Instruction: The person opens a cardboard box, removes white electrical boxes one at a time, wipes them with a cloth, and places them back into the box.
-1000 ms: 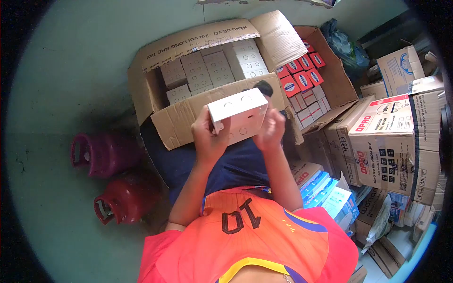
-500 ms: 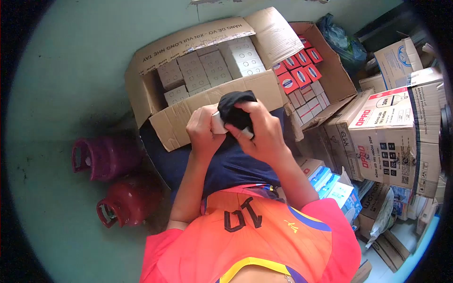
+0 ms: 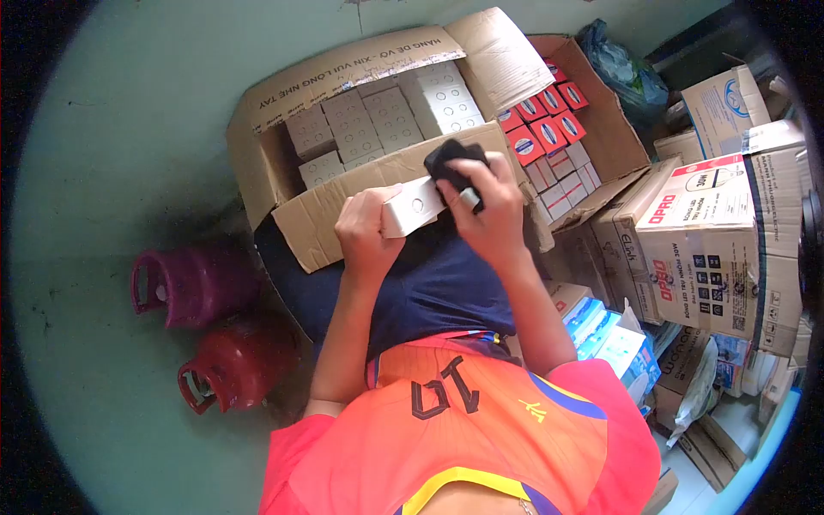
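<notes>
My left hand [image 3: 367, 227] is closed around one end of a small white box [image 3: 415, 209] with a circle printed on its face. My right hand [image 3: 491, 206] grips a bunched black cloth [image 3: 453, 161] at the other end of that box. Part of the box's far end is hidden by the cloth and fingers. Just beyond my hands stands an open cardboard carton [image 3: 322, 236] holding rows of similar white boxes [image 3: 390, 118]. Its near flap lies below my hands, over my dark trousers [image 3: 429, 292].
A second carton [image 3: 614, 103] with red boxes [image 3: 548, 135] and white ones stands to the right. Beyond it are a plastic bag [image 3: 622, 73] and stacked cartons [image 3: 699, 249]. On the left are a purple gas cylinder [image 3: 202, 279] and a red one [image 3: 245, 365].
My right hand and the black cloth have moved right and slightly up along the white box. More of the box's face now shows between my hands.
</notes>
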`<action>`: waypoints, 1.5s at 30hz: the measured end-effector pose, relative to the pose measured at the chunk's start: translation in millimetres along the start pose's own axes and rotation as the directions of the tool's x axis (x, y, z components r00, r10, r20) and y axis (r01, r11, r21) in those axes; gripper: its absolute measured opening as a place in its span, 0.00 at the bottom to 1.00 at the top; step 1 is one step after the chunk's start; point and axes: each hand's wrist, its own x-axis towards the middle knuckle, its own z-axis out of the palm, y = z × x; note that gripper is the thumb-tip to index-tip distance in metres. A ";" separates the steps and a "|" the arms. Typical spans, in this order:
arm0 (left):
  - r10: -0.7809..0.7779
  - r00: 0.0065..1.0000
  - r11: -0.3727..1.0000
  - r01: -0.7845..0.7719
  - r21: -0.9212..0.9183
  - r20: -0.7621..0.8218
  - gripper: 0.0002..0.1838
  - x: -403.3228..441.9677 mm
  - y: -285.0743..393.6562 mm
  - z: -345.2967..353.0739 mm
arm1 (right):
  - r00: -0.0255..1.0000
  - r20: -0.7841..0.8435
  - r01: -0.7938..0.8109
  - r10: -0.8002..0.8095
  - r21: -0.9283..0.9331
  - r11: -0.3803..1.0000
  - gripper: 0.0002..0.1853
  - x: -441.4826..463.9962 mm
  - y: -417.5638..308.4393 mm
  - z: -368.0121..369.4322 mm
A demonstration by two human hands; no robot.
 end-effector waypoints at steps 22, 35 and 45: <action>-0.750 0.522 -0.064 0.555 -0.829 0.407 0.21 -17.4 -34.0 11.0 | 0.792 0.374 -0.549 0.482 0.781 0.296 0.34 -38.0 23.8 14.3; -0.858 0.512 0.324 0.614 -0.720 0.050 0.41 -13.7 -9.2 32.4 | 0.886 0.081 -0.403 0.457 0.622 0.672 0.29 -50.1 13.9 37.3; -0.733 0.590 0.371 0.763 -0.529 0.337 0.44 -15.2 -27.5 20.9 | 0.913 0.056 -0.372 0.404 0.517 0.771 0.27 -54.8 10.8 29.6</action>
